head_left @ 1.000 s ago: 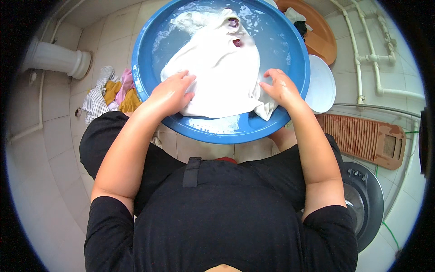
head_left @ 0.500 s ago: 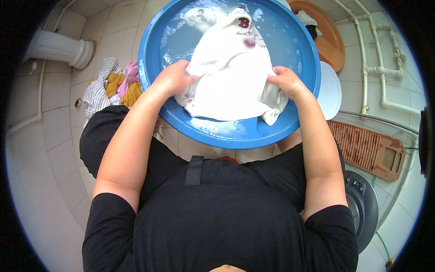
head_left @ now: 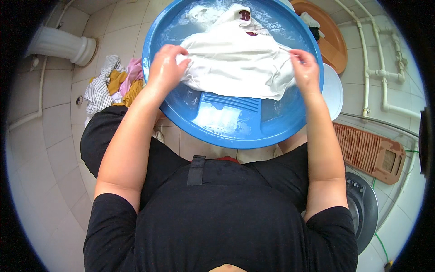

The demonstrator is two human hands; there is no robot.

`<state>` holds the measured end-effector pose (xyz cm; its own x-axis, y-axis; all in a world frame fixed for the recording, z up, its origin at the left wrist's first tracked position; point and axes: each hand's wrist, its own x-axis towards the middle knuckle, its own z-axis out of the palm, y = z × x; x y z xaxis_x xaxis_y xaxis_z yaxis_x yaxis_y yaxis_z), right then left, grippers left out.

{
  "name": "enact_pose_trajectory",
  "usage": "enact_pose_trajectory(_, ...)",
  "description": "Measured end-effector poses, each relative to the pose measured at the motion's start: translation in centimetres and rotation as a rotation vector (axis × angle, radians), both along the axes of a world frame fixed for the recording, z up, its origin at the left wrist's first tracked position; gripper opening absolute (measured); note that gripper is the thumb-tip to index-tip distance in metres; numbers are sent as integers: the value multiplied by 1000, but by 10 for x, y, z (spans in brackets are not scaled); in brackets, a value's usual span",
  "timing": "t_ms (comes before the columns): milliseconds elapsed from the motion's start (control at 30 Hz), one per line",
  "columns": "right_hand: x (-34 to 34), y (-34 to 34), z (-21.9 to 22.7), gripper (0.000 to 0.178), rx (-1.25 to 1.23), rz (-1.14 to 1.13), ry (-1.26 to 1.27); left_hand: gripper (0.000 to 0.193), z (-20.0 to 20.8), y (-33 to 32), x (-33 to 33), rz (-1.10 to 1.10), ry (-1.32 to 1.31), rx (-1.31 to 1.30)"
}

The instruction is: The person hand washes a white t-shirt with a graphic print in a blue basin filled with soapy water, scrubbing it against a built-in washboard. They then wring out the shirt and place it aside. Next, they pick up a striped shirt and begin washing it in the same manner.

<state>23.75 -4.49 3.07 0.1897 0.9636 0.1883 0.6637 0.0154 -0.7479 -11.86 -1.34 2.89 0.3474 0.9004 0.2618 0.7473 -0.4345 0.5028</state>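
Note:
A wet white garment with dark red patches [head_left: 235, 63] is stretched sideways over a large blue basin [head_left: 213, 136] of soapy water. My left hand [head_left: 167, 68] pinches its left edge, and my right hand [head_left: 306, 68] grips the opposite edge at the right. Between the hands the cloth hangs in folds, its far part lying in the water. Below its near edge shows the ribbed washboard slope [head_left: 229, 106] moulded into the basin, wet and shiny. Another pale cloth [head_left: 201, 16] floats in suds at the far left of the water.
On the tiled floor to the left lies a heap of striped, mustard and pink clothes [head_left: 115, 86]. An orange basin [head_left: 335, 41] and a white round lid or basin [head_left: 333, 93] stand at the right. A brown washboard [head_left: 369, 152] leans near white pipes [head_left: 366, 68].
Both hands have moved farther away and apart, pulling the garment wider and up off the basin's near side. The ribbed slope has come into view.

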Motion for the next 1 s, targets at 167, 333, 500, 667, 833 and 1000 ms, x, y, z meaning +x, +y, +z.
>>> enact_pose_trajectory(167,-76,-29,9,15,-136,507,-151,22,13,-23,19,-164,208,-534)
enact_pose_trajectory(333,-87,-42,-1,12,-236,538,-314,30,18,-27,29,-59,345,-784)
enact_pose_trajectory(500,-97,-33,9,17,-328,540,-246,27,7,-27,29,-63,187,-697)
enact_pose_trajectory(667,-120,-28,14,21,-124,442,0,22,23,-29,37,-8,-434,-853)
enact_pose_trajectory(833,-121,-17,40,21,-399,355,641,19,39,-32,42,2,-1068,-1108)
enact_pose_trajectory(1000,-121,-23,77,21,-353,292,568,18,53,-37,51,-14,-1194,-1124)
